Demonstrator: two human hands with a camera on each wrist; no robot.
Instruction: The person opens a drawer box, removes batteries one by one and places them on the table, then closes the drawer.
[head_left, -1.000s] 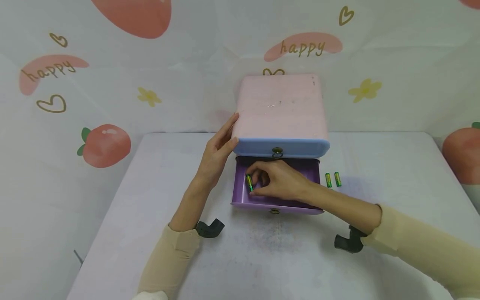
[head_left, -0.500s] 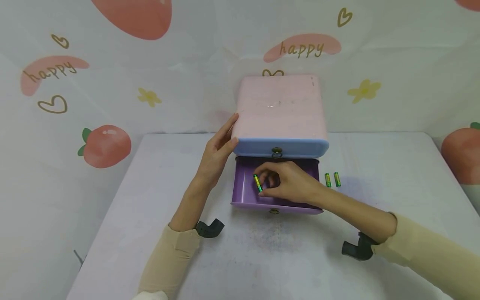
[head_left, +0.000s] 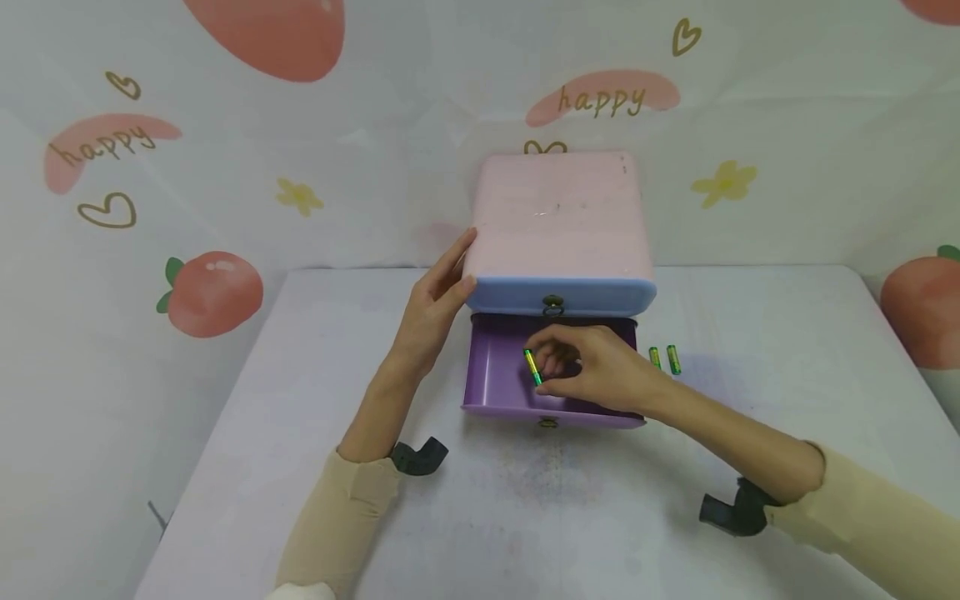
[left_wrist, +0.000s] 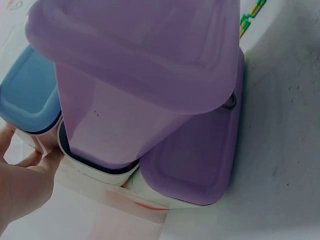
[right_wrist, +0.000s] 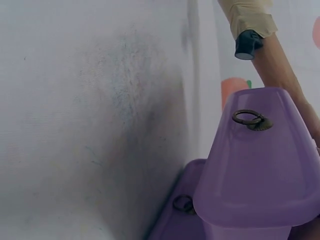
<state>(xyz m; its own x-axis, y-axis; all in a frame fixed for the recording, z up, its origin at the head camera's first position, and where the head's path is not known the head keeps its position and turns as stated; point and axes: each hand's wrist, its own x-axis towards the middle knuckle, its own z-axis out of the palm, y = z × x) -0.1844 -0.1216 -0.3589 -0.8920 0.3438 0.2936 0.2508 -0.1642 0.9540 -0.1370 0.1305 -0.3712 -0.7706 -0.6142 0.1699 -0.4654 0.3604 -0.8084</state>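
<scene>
Green-and-yellow, the battery [head_left: 533, 367] sits pinched between the thumb and fingertips of your right hand [head_left: 600, 367], one end at the thumb and the other at a finger, so the grip is only as wide as its length. You have it over the inside of the open purple drawer [head_left: 510, 412]; whether it touches the drawer's floor, you cannot tell from these views.

Your left hand [head_left: 423, 325] rests against the left side of the pink-topped cabinet [head_left: 558, 217] – thumb and fingers spread, pressed to the wall and wrapped round nothing. Just above the open drawer is the blue drawer [head_left: 600, 297], pushed in, with a ring pull [head_left: 553, 305] on its front. Both wrist views show you another lower drawer [left_wrist: 192, 155], also purple and closed, beneath the pulled-out one.

Two more batteries lie on the table to the right of the cabinet: a farther battery [head_left: 673, 360] and a nearer battery [head_left: 655, 357], side by side and apart. Black curved pieces [head_left: 420, 457] stick out by your beige sleeves [head_left: 341, 508]. Behind the white table [head_left: 322, 350] hangs a backdrop [head_left: 405, 100] printed with red fruit, hearts, flowers and "happy".
</scene>
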